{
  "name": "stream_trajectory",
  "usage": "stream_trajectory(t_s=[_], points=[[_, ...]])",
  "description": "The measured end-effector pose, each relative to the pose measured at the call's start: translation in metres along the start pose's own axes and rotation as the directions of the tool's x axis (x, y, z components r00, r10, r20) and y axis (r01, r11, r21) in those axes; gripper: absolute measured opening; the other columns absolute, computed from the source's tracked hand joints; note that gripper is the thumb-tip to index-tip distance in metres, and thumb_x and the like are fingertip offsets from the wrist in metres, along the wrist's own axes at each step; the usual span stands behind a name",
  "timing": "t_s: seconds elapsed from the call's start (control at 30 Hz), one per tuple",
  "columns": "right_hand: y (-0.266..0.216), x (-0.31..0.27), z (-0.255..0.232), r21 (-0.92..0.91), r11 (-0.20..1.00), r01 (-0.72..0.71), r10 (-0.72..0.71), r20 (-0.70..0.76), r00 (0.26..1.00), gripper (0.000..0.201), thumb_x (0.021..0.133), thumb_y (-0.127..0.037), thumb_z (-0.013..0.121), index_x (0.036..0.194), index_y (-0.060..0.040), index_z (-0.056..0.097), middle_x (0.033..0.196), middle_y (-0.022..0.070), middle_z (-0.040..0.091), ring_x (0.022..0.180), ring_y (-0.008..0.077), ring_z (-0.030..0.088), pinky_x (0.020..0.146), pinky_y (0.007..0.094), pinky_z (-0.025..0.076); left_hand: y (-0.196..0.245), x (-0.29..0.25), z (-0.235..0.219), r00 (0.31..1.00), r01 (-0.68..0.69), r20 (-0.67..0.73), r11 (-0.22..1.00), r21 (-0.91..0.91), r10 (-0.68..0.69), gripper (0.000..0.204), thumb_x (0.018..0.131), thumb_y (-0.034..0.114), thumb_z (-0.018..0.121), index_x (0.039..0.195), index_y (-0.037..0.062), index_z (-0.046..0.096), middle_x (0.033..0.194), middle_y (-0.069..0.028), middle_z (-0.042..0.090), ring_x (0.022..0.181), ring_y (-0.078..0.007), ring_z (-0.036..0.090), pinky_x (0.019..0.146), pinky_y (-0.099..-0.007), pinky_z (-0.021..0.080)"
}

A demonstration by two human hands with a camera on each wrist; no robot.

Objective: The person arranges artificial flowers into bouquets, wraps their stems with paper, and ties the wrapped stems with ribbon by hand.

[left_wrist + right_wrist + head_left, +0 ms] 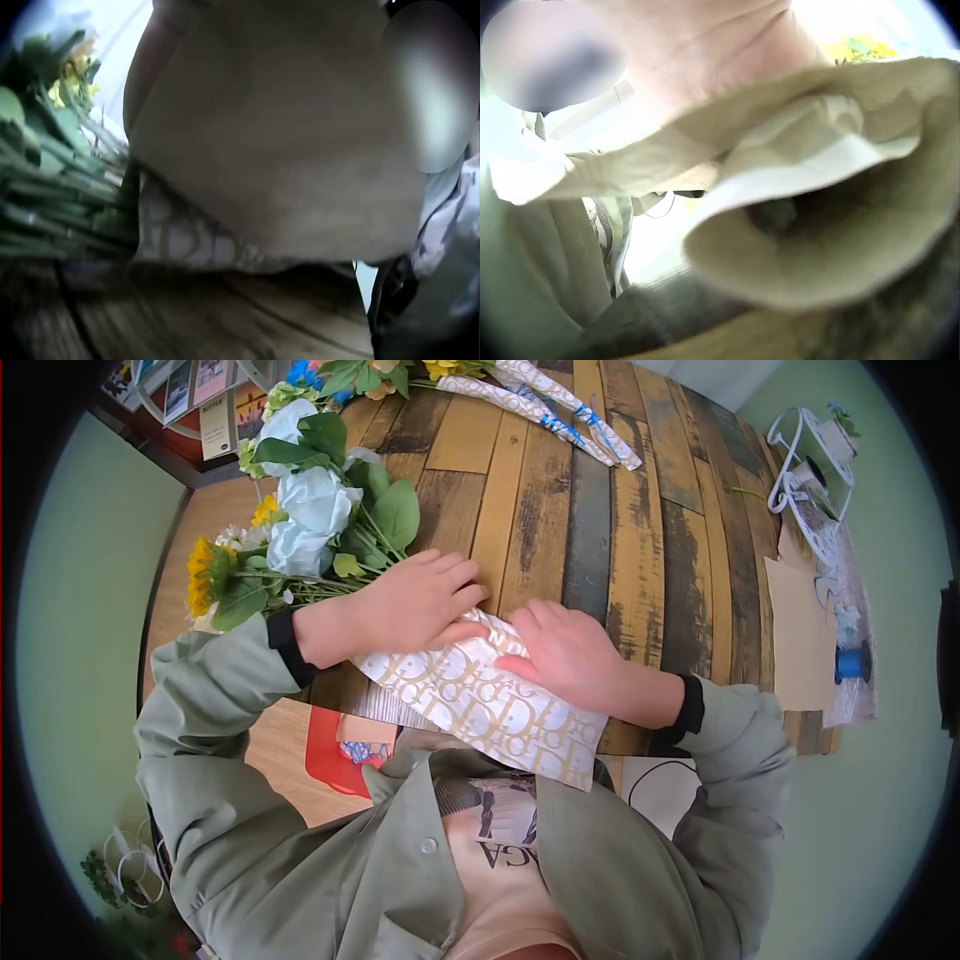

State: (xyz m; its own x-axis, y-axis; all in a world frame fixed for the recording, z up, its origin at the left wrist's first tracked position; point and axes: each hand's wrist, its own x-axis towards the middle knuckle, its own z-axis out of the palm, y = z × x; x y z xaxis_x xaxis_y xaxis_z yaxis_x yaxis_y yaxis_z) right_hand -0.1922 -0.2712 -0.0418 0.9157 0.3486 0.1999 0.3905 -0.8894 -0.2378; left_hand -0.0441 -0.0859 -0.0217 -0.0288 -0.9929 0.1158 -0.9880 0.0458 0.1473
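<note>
A bouquet of artificial flowers (310, 525), with pale blue blooms and a sunflower, lies at the left of the table. Its stems (60, 217) run under my left hand (415, 595) into a white sheet of wrapping with a gold letter pattern (490, 705). The left hand holds the wrapped stems from above, its thumb along the sheet. Close beside it, my right hand (575, 660) grips the rolled part of the sheet between thumb and fingers. In the right wrist view the sheet's end (810, 292) curls into an open tube. A loose corner hangs over the table's near edge.
More stems wrapped in the same pattern, tied with blue ribbon (575, 430), lie at the far side of the wooden table (640, 580). At the right are a tan sheet (800, 630), a blue ribbon spool (853, 663) and a white wire rack (810, 490). A red chair (325, 755) stands below.
</note>
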Motion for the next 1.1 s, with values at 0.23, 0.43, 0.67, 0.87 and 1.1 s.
stream_trajectory(t_s=[0.23, 0.43, 0.67, 0.87, 1.1], points=[[-0.003, -0.027, -0.015, -0.048, 0.994, -0.101, 0.107, 0.129, 0.986, 0.029, 0.077, -0.026, 0.065, 0.085, -0.0010, 0.052, 0.082, 0.0106, 0.051, 0.076, 0.0221, 0.056, 0.060, 0.0333, 0.048, -0.013, -0.008, -0.003, 0.993, -0.108, 0.058, 0.993, 0.054, 0.105, 0.047, 0.075, 0.042, 0.062, 0.099, 0.0031, 0.053, 0.087, -0.0096, 0.052, 0.080, -0.0270, 0.052, 0.073, -0.0355, 0.042], [0.000, -0.022, -0.021, -0.273, 0.959, -0.081, 0.118, 0.122, 0.985, 0.024, 0.069, -0.011, 0.063, 0.089, -0.0011, 0.053, 0.077, 0.0080, 0.051, 0.065, 0.0185, 0.055, 0.055, 0.0307, 0.044, -0.017, -0.002, -0.018, 1.000, 0.015, 0.022, 1.000, 0.020, -0.015, 0.035, 0.068, 0.027, 0.070, 0.085, 0.0053, 0.048, 0.078, -0.0099, 0.055, 0.074, -0.0301, 0.057, 0.068, -0.0378, 0.045], [0.011, -0.021, -0.052, -0.547, 0.836, -0.045, -0.051, -0.158, 0.986, 0.034, 0.063, -0.010, 0.062, 0.096, -0.0033, 0.055, 0.072, 0.0050, 0.047, 0.063, 0.0179, 0.053, 0.054, 0.0306, 0.040, -0.020, -0.005, -0.026, 0.984, 0.104, -0.155, 0.990, 0.098, -0.088, 0.028, 0.061, 0.011, 0.069, 0.077, 0.0053, 0.046, 0.073, -0.0097, 0.052, 0.069, -0.0296, 0.054, 0.061, -0.0373, 0.042], [0.076, -0.043, -0.061, -0.308, 0.869, -0.388, 0.308, -0.277, 0.910, 0.017, 0.079, -0.013, 0.057, 0.094, -0.0045, 0.057, 0.074, 0.0051, 0.051, 0.062, 0.0183, 0.055, 0.057, 0.0299, 0.044, -0.024, -0.009, -0.017, 0.963, 0.076, -0.269, 0.939, 0.337, 0.019, 0.021, 0.059, 0.009, 0.061, 0.071, 0.0063, 0.044, 0.067, -0.0068, 0.046, 0.063, -0.0243, 0.049, 0.058, -0.0342, 0.040], [0.090, 0.008, -0.028, 0.858, 0.243, -0.453, 0.294, 0.380, 0.877, 0.037, 0.091, -0.034, 0.056, 0.107, -0.0001, 0.056, 0.098, 0.0089, 0.060, 0.088, 0.0154, 0.059, 0.078, 0.0282, 0.049, 0.005, -0.001, -0.019, 0.953, -0.143, -0.180, 0.888, 0.437, 0.242, 0.013, 0.062, 0.014, 0.055, 0.067, 0.0090, 0.044, 0.066, -0.0022, 0.044, 0.063, -0.0162, 0.049, 0.058, -0.0273, 0.039]])
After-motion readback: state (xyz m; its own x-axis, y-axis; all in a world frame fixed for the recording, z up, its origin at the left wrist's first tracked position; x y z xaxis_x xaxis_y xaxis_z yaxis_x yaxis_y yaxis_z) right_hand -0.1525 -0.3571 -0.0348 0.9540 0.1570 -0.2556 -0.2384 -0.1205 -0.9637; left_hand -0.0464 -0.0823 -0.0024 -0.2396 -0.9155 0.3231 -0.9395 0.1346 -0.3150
